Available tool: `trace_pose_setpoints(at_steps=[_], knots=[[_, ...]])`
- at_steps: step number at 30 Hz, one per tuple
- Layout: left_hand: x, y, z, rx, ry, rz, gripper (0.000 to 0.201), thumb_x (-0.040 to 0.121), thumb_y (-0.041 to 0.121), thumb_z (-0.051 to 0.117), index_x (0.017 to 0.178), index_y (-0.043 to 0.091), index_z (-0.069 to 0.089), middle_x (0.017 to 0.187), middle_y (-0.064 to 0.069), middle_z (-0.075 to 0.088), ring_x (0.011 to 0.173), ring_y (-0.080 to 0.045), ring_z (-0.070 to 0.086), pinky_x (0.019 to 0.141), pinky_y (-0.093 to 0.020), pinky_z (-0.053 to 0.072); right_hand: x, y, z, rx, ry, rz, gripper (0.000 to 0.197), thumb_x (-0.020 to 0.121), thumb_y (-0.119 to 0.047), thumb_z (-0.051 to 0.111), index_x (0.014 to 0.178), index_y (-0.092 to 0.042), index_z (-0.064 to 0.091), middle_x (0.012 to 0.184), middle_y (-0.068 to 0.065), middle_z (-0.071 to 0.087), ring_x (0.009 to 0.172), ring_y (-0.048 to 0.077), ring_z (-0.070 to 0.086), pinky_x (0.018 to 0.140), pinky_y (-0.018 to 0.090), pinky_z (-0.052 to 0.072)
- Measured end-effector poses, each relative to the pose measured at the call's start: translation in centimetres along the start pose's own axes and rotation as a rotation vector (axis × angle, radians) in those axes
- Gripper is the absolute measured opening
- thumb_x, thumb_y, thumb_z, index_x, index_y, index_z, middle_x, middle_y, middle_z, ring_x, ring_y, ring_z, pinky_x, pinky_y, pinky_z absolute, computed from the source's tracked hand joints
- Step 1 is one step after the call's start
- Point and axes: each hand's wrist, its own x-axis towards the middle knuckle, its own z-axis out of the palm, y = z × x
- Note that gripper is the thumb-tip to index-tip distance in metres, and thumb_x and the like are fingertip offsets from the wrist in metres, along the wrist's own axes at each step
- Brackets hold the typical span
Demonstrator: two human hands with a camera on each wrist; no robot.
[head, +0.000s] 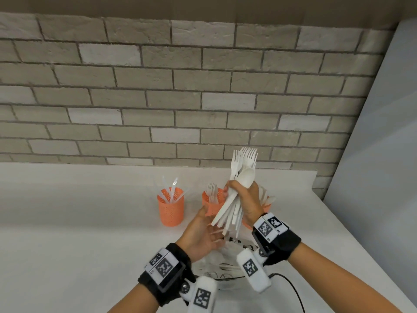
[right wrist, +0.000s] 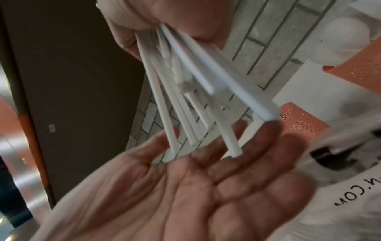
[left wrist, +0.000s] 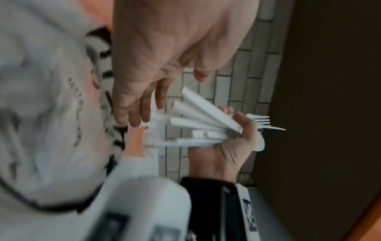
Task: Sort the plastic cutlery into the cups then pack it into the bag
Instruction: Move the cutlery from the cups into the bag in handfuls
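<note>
My right hand [head: 237, 193] grips a bundle of white plastic forks and a spoon [head: 242, 168], heads up and handles fanned out downward. Just under the handle ends, my left hand [head: 208, 225] is held flat with its palm open, and the handle tips [right wrist: 235, 153] hover just above its fingers [right wrist: 237, 163]. Three orange mesh cups stand behind: the left cup [head: 170, 207] holds knives, the middle cup [head: 208, 201] holds forks, and the right cup [head: 267, 207] with spoons is mostly hidden by my right hand. A clear plastic bag [head: 222, 266] lies under my wrists.
Everything sits on a white counter [head: 79, 222] against a grey brick wall [head: 180, 98]. A pale panel [head: 383, 154] bounds the right side. A black cable [head: 291, 285] runs along the counter near my right forearm.
</note>
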Motion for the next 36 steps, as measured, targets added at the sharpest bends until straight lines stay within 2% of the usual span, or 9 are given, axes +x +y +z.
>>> trace_pose_setpoints(at_steps=[4,7,13,17,21,25,28,31,36], knots=[[1.2,-1.3,1.2,-0.156,-0.041,-0.147,0.064,0.091,0.061,0.036,0.100,0.002,0.059,0.083,-0.016,0.060,0.073,-0.028,0.060,0.069,-0.038,0.051,-0.9,0.8,0.9,-0.133,0.054,-0.123,0.027,0.067,-0.006,0.069,0.089,-0.007,0.054,0.071,0.018,0.057,0.060,0.025,0.057,0.058,0.032,0.052],[1.0,-1.8,2.2,-0.249,0.041,-0.089,0.038,0.097,0.034,0.042,0.092,0.000,0.059,0.070,-0.015,0.065,0.062,-0.025,0.064,0.054,-0.033,0.058,-1.6,1.1,1.2,-0.215,0.086,-0.226,0.031,0.075,0.010,0.064,0.085,-0.017,0.053,0.068,0.007,0.058,0.057,0.009,0.058,0.055,0.020,0.052],[0.6,-1.3,3.6,-0.402,0.093,-0.051,0.031,0.099,0.011,0.034,0.085,-0.004,0.058,0.057,-0.017,0.066,0.049,-0.027,0.066,0.041,-0.034,0.055,-2.1,2.4,1.4,-0.170,0.174,-0.289,0.039,0.064,-0.009,0.072,0.096,-0.019,0.052,0.082,0.001,0.062,0.069,0.004,0.061,0.068,0.020,0.053],[-0.6,0.1,5.0,-0.386,0.076,-0.041,0.029,0.099,0.019,0.038,0.092,0.001,0.059,0.053,-0.013,0.068,0.075,-0.023,0.058,0.050,-0.031,0.055,-2.5,3.6,1.5,-0.175,0.188,-0.223,0.045,0.067,0.000,0.073,0.108,-0.005,0.056,0.092,0.008,0.067,0.078,0.004,0.066,0.071,0.018,0.054],[-0.6,0.3,5.3,-0.399,0.078,-0.006,0.032,0.099,0.030,0.040,0.088,0.006,0.058,0.053,-0.009,0.069,0.076,-0.019,0.057,0.052,-0.028,0.055,-2.1,3.6,1.6,-0.188,0.198,-0.184,0.028,0.076,0.006,0.066,0.084,-0.020,0.059,0.078,0.000,0.067,0.066,-0.001,0.066,0.061,0.012,0.051],[0.6,-0.3,4.5,-0.401,0.100,0.021,0.030,0.100,0.022,0.036,0.096,0.005,0.059,0.081,-0.013,0.069,0.084,-0.024,0.059,0.071,-0.037,0.051,-1.9,3.8,1.4,-0.196,0.185,-0.153,0.030,0.075,0.003,0.071,0.081,-0.022,0.058,0.077,0.001,0.067,0.071,0.011,0.066,0.062,0.017,0.053],[1.0,-0.5,4.0,-0.373,0.089,0.026,0.030,0.100,0.024,0.036,0.106,0.005,0.059,0.093,-0.014,0.065,0.086,-0.024,0.061,0.065,-0.036,0.057,-1.6,3.5,1.2,-0.209,0.178,-0.153,0.029,0.073,0.001,0.073,0.084,-0.021,0.058,0.077,-0.001,0.067,0.066,0.002,0.066,0.061,0.015,0.051],[0.5,-0.1,4.3,-0.369,0.074,0.024,0.033,0.100,0.026,0.037,0.111,0.004,0.058,0.086,-0.015,0.069,0.084,-0.025,0.061,0.053,-0.033,0.059,-1.3,3.6,0.9,-0.235,0.182,-0.167,0.029,0.072,0.000,0.075,0.087,-0.019,0.059,0.077,-0.003,0.067,0.062,-0.006,0.065,0.056,0.007,0.048],[1.6,-0.1,3.8,-0.289,0.068,0.021,0.029,0.102,0.026,0.031,0.097,0.014,0.057,0.079,0.001,0.070,0.083,-0.015,0.057,0.071,-0.028,0.052,-1.5,4.3,0.8,-0.281,0.151,-0.131,0.024,0.072,-0.001,0.075,0.084,-0.019,0.065,0.078,-0.002,0.070,0.072,0.006,0.068,0.066,0.019,0.051]])
